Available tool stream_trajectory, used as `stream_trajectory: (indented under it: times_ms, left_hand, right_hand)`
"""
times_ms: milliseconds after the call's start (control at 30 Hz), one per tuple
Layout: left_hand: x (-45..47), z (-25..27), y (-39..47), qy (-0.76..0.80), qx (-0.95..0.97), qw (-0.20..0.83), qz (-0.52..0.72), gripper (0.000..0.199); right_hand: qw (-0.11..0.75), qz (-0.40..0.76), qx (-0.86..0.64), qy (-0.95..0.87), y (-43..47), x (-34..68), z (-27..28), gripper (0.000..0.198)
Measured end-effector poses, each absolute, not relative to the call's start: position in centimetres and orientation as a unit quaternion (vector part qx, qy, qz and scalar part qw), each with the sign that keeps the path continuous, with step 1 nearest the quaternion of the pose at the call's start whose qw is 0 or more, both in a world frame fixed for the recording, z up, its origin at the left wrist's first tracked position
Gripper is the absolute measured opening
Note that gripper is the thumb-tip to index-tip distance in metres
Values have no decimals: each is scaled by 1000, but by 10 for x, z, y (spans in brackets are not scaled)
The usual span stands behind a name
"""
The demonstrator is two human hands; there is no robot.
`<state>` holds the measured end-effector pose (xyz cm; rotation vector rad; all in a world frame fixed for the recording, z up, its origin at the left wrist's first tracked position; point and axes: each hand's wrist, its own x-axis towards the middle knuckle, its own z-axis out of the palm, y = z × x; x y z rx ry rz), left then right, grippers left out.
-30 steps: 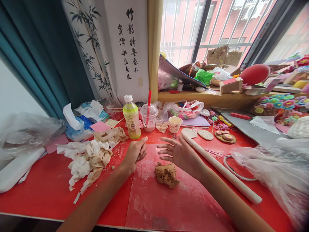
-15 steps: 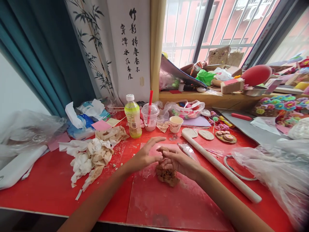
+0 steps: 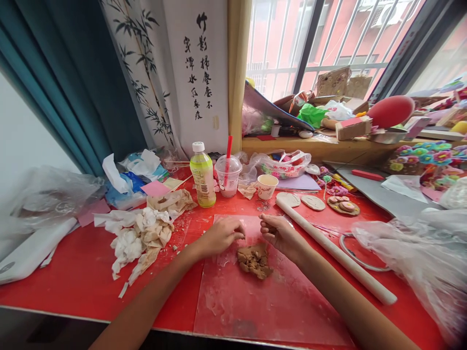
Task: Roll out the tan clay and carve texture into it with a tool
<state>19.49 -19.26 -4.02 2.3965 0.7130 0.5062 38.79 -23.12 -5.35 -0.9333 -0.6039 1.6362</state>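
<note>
One rough brown clay lump (image 3: 254,262), lying on a clear sheet (image 3: 233,306) over the red tabletop (image 3: 83,287), on the body side of both sets of fingers. Left hand (image 3: 222,236) just beyond the lump's far left edge, fingers bent down and drawn in narrow; right hand (image 3: 282,236) just beyond its far right corner, fingers half curled. Between the two hands, a small gap, roughly in line with the lump. Cannot tell about any scrap pinched in either: too small to make out. No contact with the lump visible. Near enough a tie for closeness, neither hand plainly nearer. No strong long axis to the lump, only a slight slant from far left to near right, top cracked and broken. To the lump's right, past the right forearm, a long pale rod (image 3: 335,250), sloping toward near right; well beyond the lump, a paper cup (image 3: 267,187).
</note>
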Motion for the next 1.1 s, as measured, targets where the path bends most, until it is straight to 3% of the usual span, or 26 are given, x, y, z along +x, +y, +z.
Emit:
stream_trajectory:
  times_ms: [200, 433, 600, 800, 1100]
  left_hand:
    - [196, -23, -201, 299, 829, 364, 301, 17]
    - [199, -32, -205, 246, 864, 312, 310, 14]
    - [199, -32, -206, 241, 874, 303, 293, 18]
    - [194, -26, -198, 286, 856, 314, 294, 29]
    - [190, -30, -184, 362, 855, 282, 241, 21]
  right_hand:
    - [527, 717, -348, -295, -242, 371, -41, 20]
    - [434, 762, -285, -387, -256, 361, -38, 33]
    - [424, 742, -358, -377, -253, 362, -40, 24]
    - [476, 692, -407, -359, -248, 369, -38, 24]
    - [546, 627, -439, -341, -238, 386, -41, 19]
